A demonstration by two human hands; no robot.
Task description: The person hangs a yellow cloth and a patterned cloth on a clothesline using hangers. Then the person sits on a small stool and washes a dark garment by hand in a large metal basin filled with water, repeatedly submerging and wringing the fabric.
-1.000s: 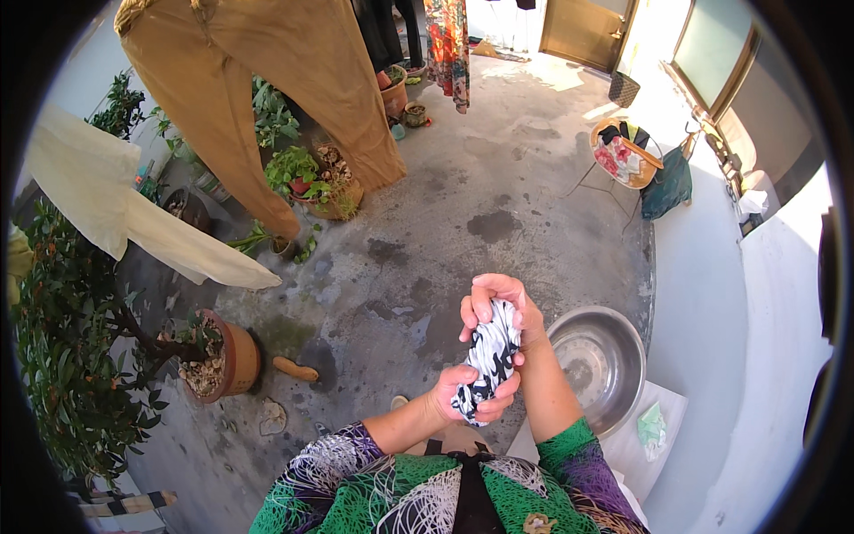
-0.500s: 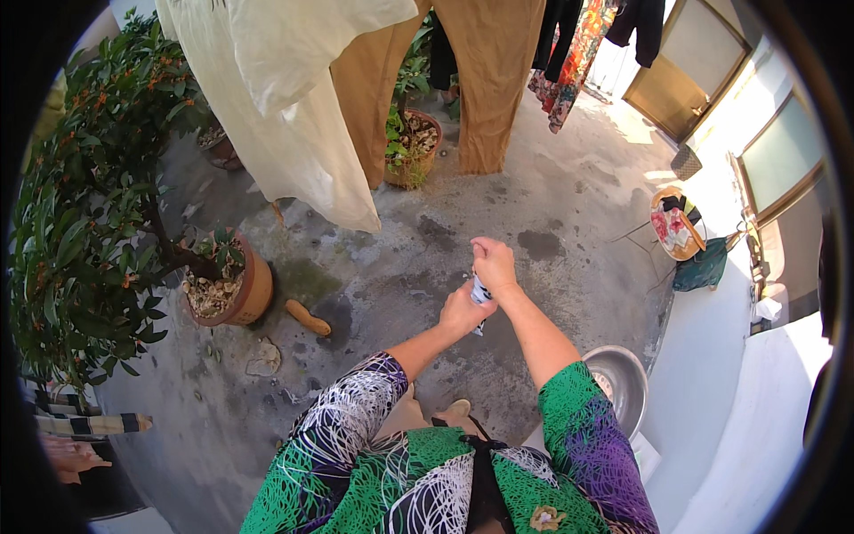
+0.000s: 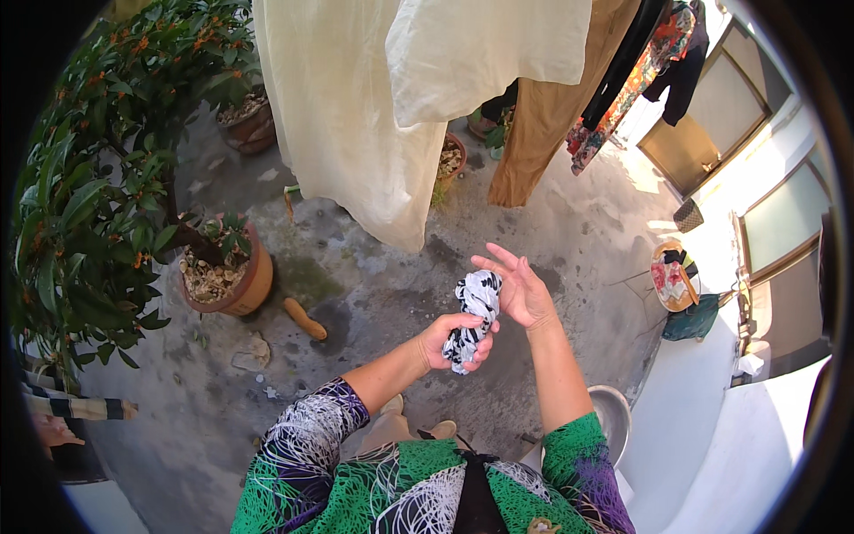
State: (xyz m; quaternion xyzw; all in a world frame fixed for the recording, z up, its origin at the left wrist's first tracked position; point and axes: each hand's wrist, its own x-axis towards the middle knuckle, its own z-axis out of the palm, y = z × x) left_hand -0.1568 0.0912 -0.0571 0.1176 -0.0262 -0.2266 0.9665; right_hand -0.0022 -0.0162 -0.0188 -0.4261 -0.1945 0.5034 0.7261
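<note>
Centre frame | left hand (image 3: 455, 339) gripping black-and-white cloth (image 3: 473, 313), wringing it bunched | right hand (image 3: 520, 289) open, steadying its top

Wearer seen from above: loose top printed in green and purple with white line-work and black patches — a dark strap or tie hanging down the centre of the chest. Sleeves end near the elbows; forearms, left hand (image 3: 455, 340) and right hand (image 3: 520, 289) are bare — no rings visible.
</note>
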